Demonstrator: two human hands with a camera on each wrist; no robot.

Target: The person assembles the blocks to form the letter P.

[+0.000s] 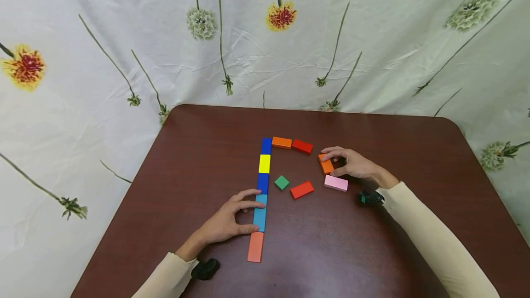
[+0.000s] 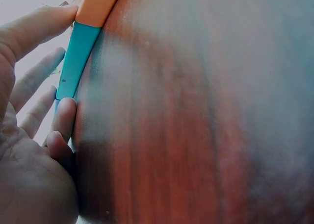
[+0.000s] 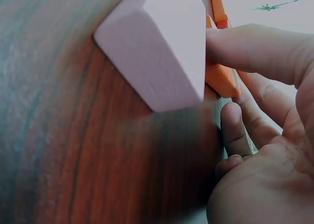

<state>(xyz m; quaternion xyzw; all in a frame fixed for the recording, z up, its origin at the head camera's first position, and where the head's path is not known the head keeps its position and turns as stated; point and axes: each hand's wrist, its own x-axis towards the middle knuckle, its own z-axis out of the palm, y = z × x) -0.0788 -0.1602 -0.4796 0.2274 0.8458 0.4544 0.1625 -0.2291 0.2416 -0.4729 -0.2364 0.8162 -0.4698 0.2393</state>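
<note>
A straight row of flat blocks runs down the table in the head view: a dark blue block (image 1: 267, 146), a yellow block (image 1: 264, 163), another dark blue block (image 1: 262, 183), a light blue stretch (image 1: 259, 220) and a salmon block (image 1: 255, 247). My left hand (image 1: 227, 217) touches the row around the light blue stretch, its fingers spread. In the left wrist view, the thumb (image 2: 41, 30) meets the join with the salmon block. My right hand (image 1: 355, 163) pinches an orange block (image 1: 326, 164) between thumb and fingers. Just nearer lies a pink block (image 1: 336, 183).
From the row's far end, an orange block (image 1: 282, 142) and a red block (image 1: 302, 146) extend rightward. A green block (image 1: 282, 182) and another red block (image 1: 302, 190) lie loose between the hands. Behind the brown table (image 1: 207, 128) hangs a flowered cloth (image 1: 248, 59).
</note>
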